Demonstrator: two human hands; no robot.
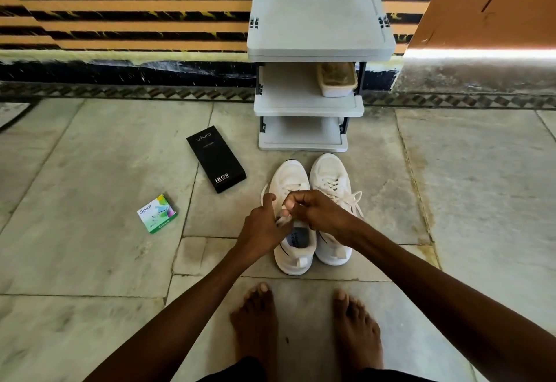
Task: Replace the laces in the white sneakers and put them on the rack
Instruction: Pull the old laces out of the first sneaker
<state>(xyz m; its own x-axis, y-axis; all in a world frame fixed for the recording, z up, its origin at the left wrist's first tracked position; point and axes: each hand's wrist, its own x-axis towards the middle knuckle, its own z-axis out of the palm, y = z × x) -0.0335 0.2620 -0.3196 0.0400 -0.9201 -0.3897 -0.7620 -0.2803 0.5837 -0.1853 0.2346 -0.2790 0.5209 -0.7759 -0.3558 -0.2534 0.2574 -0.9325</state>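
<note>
White sneakers sit paired on the floor just in front of the rack (pixel 319 17), toes toward its bottom shelf. Your left hand (pixel 261 231) and right hand (pixel 319 216) are both over the left sneaker (pixel 288 180), fingers (pixel 296 201) curled and pinching its lace (pixel 282 219) above the tongue. The right sneaker (pixel 331 177), touching it, looks laced, with loose ends trailing.

Handling, my read:
- Lace is limp, light and a bit slick. Grip near the tip to feed eyelets; mid-length it just buckles.
- Shoe is light, with a soft upper and stiff sole. Likely to skid on the smooth stone when you pull, so pin the heel.
- For the rack move, take it by the heel collar.

Black box (pixel 215 159) and green box (pixel 157 213) lie on the floor left of the rack. A tub (pixel 337 79) sits on its middle shelf.
</note>
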